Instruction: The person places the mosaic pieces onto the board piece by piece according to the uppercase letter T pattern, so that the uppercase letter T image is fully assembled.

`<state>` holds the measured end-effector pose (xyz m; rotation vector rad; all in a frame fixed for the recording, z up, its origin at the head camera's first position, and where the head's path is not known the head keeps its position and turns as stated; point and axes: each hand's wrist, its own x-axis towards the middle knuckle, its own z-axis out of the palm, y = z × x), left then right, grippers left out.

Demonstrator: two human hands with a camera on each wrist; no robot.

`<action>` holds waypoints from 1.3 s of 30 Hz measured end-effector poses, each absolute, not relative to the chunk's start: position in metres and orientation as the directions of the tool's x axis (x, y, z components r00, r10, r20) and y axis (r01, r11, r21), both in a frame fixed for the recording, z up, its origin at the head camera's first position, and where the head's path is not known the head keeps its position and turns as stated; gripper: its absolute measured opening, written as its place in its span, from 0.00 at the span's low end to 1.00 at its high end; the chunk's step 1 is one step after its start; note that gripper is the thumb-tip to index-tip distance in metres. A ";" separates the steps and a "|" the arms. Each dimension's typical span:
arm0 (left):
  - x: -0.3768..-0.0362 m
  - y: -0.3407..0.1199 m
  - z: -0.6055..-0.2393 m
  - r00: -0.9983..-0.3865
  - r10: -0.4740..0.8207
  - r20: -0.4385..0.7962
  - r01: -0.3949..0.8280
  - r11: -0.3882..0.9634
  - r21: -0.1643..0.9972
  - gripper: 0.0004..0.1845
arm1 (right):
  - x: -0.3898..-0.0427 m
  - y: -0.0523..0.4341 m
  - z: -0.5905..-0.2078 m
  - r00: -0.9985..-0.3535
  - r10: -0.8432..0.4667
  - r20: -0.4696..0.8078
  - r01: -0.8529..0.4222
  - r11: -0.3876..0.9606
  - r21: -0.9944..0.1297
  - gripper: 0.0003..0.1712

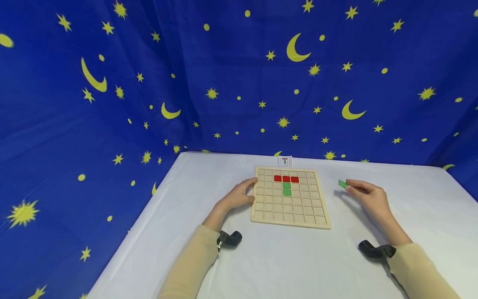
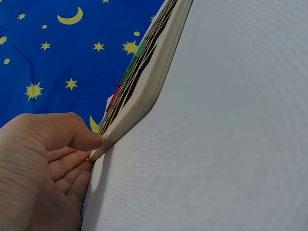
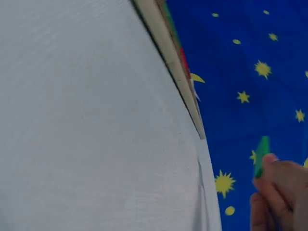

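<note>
A pale wooden grid board (image 1: 291,216) lies on the white table. Three red tiles (image 1: 286,179) sit in a row near its far edge, with two green tiles (image 1: 286,189) in a column below the middle one. My left hand (image 1: 251,191) grips the board's left edge; in the left wrist view the thumb (image 2: 79,137) lies on top of the board's edge (image 2: 144,91) and the fingers curl against its side. My right hand (image 1: 349,187) is off to the board's right and pinches a green tile (image 1: 342,183) just above the table. The right wrist view shows that green tile (image 3: 261,154) at the fingertips (image 3: 269,166), apart from the board (image 3: 166,48).
A small printed card (image 1: 284,161) stands just behind the board. The white table (image 1: 298,265) ends at a blue star-and-moon cloth (image 1: 224,83) behind and on both sides. Black wrist cameras (image 1: 229,238) sit on both forearms.
</note>
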<state>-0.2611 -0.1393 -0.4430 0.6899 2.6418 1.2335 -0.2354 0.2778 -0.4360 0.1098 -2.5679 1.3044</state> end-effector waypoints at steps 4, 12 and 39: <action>-0.261 -0.139 -0.443 -0.882 0.466 0.065 0.352 0.561 0.749 0.37 | -0.235 0.265 -0.420 -0.971 0.048 0.233 -0.171 0.541 -0.823 0.30; -0.263 -0.139 -0.442 -0.886 0.460 0.063 0.343 0.558 0.755 0.37 | -0.230 0.223 -0.411 -0.971 -0.033 0.237 -0.221 0.500 -0.837 0.28; -0.260 -0.138 -0.442 -0.889 0.455 0.046 0.330 0.568 0.754 0.38 | -0.216 0.137 -0.425 -0.931 -0.209 0.300 -0.363 0.435 -0.824 0.17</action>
